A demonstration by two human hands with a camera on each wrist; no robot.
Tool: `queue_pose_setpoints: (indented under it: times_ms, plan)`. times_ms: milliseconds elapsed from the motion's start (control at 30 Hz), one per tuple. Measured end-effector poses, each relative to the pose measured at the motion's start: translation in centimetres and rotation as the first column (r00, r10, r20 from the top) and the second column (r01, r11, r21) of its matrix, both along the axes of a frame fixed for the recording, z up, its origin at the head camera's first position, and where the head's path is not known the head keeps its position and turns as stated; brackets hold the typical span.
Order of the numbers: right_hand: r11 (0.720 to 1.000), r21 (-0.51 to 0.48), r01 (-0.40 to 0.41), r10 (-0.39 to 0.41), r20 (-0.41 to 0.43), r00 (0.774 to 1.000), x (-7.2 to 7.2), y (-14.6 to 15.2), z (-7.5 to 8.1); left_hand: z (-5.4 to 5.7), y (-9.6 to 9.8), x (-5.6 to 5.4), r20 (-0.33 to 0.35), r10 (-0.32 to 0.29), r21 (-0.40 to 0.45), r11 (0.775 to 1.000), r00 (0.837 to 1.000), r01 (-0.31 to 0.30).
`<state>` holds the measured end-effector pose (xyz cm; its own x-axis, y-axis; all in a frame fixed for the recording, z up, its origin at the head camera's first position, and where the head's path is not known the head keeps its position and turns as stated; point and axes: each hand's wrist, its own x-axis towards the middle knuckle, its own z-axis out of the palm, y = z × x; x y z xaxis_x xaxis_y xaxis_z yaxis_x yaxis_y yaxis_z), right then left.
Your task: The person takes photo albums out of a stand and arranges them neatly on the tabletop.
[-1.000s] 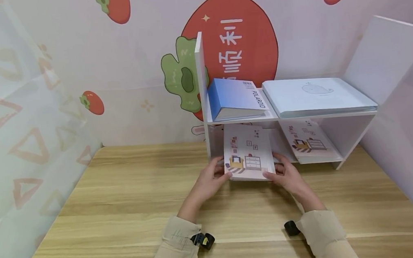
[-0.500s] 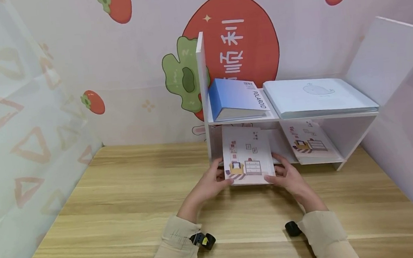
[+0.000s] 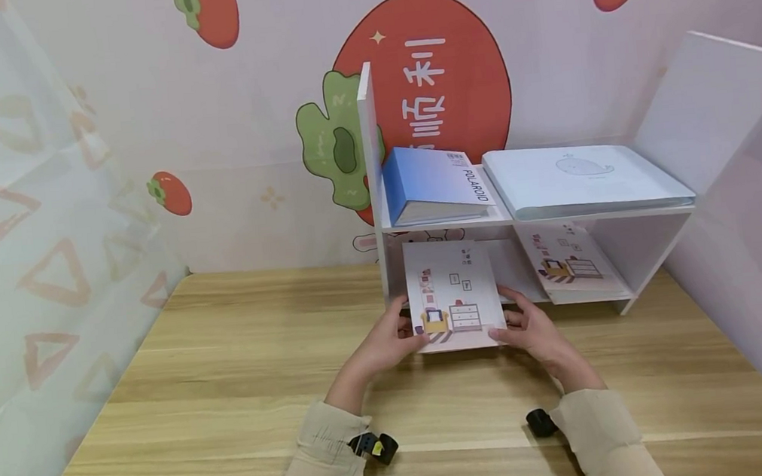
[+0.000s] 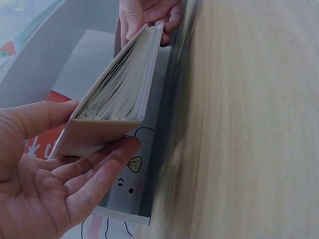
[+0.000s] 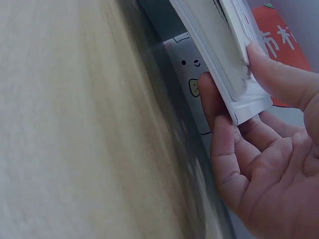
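Observation:
A white photo album [image 3: 451, 281] with a drawn room on its cover lies tilted between my two hands, at the front of the shelf's lower left compartment. My left hand [image 3: 386, 339] grips its left edge, thumb on top and fingers underneath. On the opposite edge, my right hand [image 3: 532, 333] holds it the same way. The left wrist view shows the album's thick stack of pages [image 4: 117, 82] and its spine resting over the left fingers. In the right wrist view, the right thumb presses the cover and the fingers [image 5: 227, 154] support the underside.
The white two-tier shelf [image 3: 648, 256] stands at the back of the wooden table [image 3: 243, 371]. A blue POLAROID album [image 3: 440, 176] and a large pale whale album [image 3: 586, 175] lie on its upper tier. A similar room-print album [image 3: 566, 256] sits in the lower right.
Both hands have drawn the white photo album a little toward me and slightly left, so more of it projects past the shelf's front. The other albums have stayed put.

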<state>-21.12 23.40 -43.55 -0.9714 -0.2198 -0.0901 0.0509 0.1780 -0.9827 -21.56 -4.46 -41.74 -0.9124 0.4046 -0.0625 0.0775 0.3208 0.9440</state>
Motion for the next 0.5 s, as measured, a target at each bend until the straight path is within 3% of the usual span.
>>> queue_pose_setpoints:
  times_ms: [267,500]
  plan:
    - [1.0,0.018,0.019,-0.019,0.002,1.0,0.23,-0.16,0.58,-0.22,-0.21,-0.3,0.015,-0.011,0.033,0.999,1.0,0.011]
    - [0.998,0.009,0.059,-0.059,0.007,0.998,0.4,0.08,0.64,0.39,0.0,-0.16,0.025,-0.026,0.052,0.998,0.999,0.025]
